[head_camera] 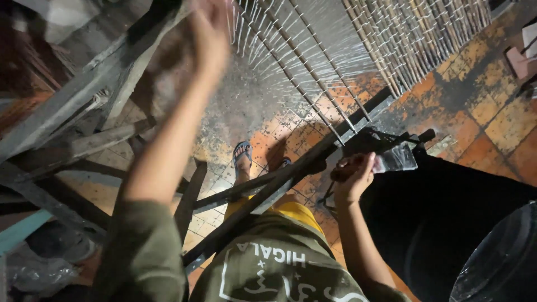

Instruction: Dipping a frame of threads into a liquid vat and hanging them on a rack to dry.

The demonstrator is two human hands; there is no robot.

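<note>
My right hand (354, 174) is closed around the wooden handle of a wide metal scraper-like tool (391, 159), its shiny blade pointing right over a dark bin (447, 223). Raised high toward the upper left, my left hand (208, 28) is blurred by motion, so whether it holds anything cannot be seen. It is next to a tilted wire mesh screen (296, 56) that leans on a dark wooden frame (268, 193). Below the frame I see my feet in blue sandals (242, 155).
Rough wooden beams (72, 106) cross at the left. The floor (492, 100) is stained orange tile. A bamboo mat (414, 33) lies at the top right. A round dark container rim (503, 263) sits at the bottom right, and a plastic bag (33, 271) at the bottom left.
</note>
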